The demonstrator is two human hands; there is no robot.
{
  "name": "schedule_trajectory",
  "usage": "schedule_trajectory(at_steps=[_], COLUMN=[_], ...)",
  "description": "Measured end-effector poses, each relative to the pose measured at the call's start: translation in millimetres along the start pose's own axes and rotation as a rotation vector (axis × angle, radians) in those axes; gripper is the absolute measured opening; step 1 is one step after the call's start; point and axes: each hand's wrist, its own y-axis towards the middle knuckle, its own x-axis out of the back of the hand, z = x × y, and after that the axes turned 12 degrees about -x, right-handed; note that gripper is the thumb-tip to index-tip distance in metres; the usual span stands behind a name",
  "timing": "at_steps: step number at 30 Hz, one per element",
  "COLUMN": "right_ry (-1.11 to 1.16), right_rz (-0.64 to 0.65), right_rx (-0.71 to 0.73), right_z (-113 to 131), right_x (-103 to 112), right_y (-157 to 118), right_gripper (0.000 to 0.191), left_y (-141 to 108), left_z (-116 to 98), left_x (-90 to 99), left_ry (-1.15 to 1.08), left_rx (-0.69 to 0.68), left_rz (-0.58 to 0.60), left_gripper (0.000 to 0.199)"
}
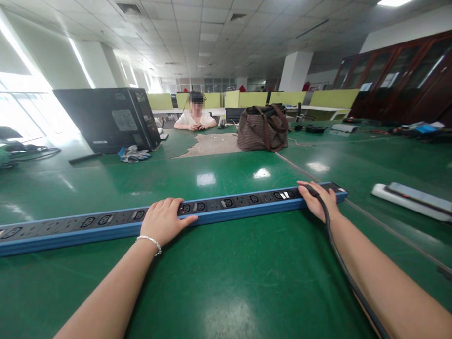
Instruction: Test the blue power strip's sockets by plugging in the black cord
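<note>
Left grip clasped power strip; right grip held cord beside strip's end; cord tug risked skewing it.

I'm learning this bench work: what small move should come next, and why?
I'd probably have the right hand press the black cable gently down toward the power strip: that hand appears to hold the cable's end over the socketed face, while the left hand rests across the strip and could steady it. Whether it's already seated is hidden.
</note>
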Motion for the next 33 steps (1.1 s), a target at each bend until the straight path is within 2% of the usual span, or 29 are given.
schedule_trajectory(at_steps=[9, 17, 23, 33], right_ry=[-0.106, -0.139, -0.108, -0.079], right_rz=[0.071, -0.009, 0.054, 0.022], right_rx=[0.094, 0.076, 0.018, 0.047], right_z=[-6.1, -6.0, -1.8, -0.6], right_x=[8.4, 3.7, 5.1, 7.5], right_y=[3.4, -2.0, 2.7, -4.1], right_gripper=[0.043, 0.044, 0.038, 0.042], left_y=[0.3, -0.5, -0.6, -0.8], left_z=[0.7, -0.1, 0.5, -0.2], left_x=[-1.6, 0.0, -1.1, -1.0], left_ry=[0.008, -0.004, 0.008, 0.024], left_rx=[-0.006, 0.001, -0.005, -0.003], left_rz=[-0.002, 0.004, -0.007, 0.003], left_gripper=[0.071, 0.069, 0.07, 0.07])
